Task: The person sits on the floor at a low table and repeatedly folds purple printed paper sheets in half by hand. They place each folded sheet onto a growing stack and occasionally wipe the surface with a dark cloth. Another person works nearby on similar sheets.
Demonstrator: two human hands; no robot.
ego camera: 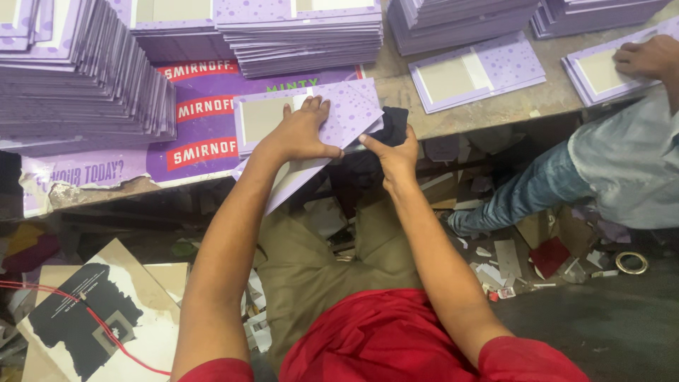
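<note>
My left hand (300, 131) lies flat, fingers spread, on a purple dotted card sheet with a grey cardboard panel (346, 106) at the table's front edge. A second sheet (290, 180) hangs off the edge beneath it. My right hand (392, 155) is closed around a dark cloth (392, 124) pressed against the right corner of the top sheet.
Tall stacks of purple sheets (78, 71) fill the table's left and back (304, 35). A loose sheet (474, 71) lies to the right. Another person's hand (647, 56) rests on a stack at far right; their leg (523, 191) stands beside me. Paper scraps and a tape roll (631, 262) litter the floor.
</note>
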